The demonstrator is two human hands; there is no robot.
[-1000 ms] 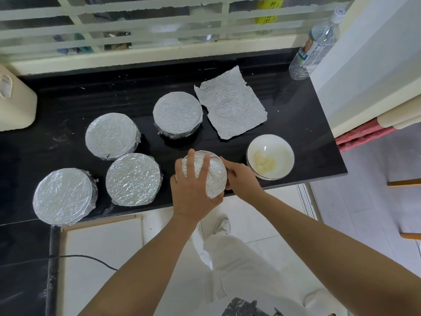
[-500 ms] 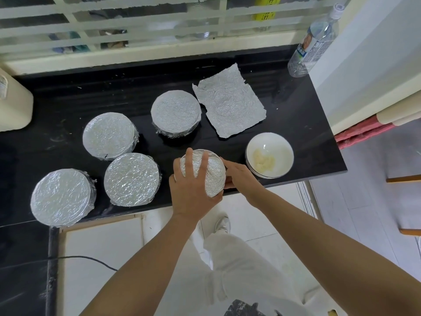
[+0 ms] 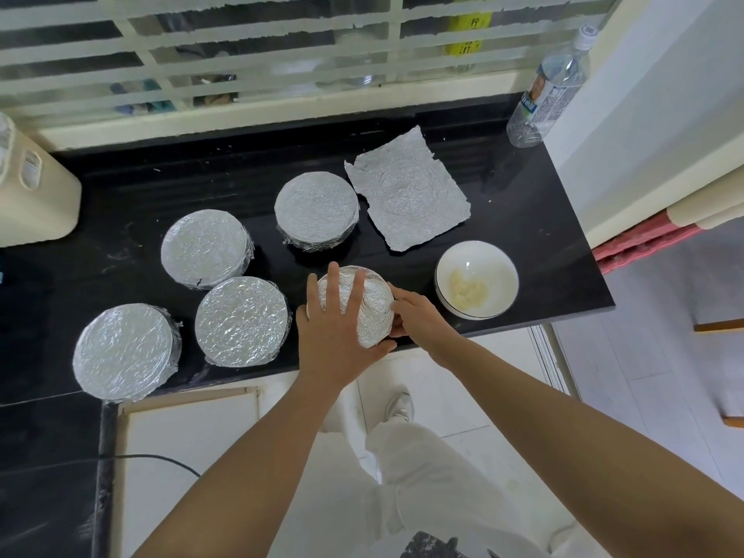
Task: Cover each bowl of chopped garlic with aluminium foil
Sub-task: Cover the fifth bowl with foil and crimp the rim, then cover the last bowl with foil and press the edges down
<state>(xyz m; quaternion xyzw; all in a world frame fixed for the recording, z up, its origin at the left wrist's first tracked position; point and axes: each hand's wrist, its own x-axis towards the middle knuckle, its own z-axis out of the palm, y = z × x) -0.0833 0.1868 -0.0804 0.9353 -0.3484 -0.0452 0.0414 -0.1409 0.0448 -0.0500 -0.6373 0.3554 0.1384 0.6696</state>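
Now the left hand (image 3: 336,344) lies over the top of the foil-wrapped bowl (image 3: 372,312), which sits at the front edge of the black table (image 3: 543,243). Its fingers (image 3: 331,292) are spread and nearly straight, pressing the foil down, and the thumb runs along the near side. The right hand (image 3: 420,320) comes in from the right with curled fingers, gripping the foil against the bowl's side at the rim.

Just to the right stands the open white bowl (image 3: 499,271) — chopped garlic (image 3: 467,292) lies in its bottom, uncovered. Behind it, a loose, crinkled foil sheet (image 3: 406,195) lies flat on the table.

Four covered bowls sit to the left and behind: one at the back (image 3: 316,211) touching the sheet's left edge, one further left (image 3: 205,247), one near the front (image 3: 241,320) just beside the left hand, and one at the far left (image 3: 125,350).

A clear water bottle (image 3: 547,90) stands in the back right corner — a cream container (image 3: 32,195) stands at the left end.
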